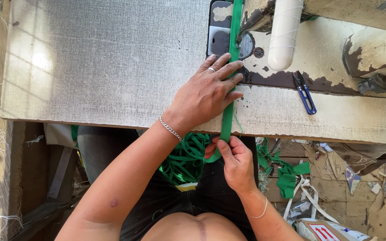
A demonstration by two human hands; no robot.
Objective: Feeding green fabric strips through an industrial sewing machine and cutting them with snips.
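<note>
A narrow green fabric strip (233, 42) runs from the sewing machine's needle plate (220, 38) down over the table's front edge. My left hand (208, 91) lies flat on the table with its fingers pressed on the strip; it wears a ring and a chain bracelet. My right hand (234, 160) is below the table edge and pinches the strip between thumb and fingers. A loose pile of the same green strip (184, 158) rests in my lap.
The worn sewing machine (336, 35) stands at the back right, with a white thread cone (284, 33) in front of it. Blue thread snips (304, 93) lie on the table (112, 62). Green scraps (289, 176), cardboard and rubbish litter the floor at right.
</note>
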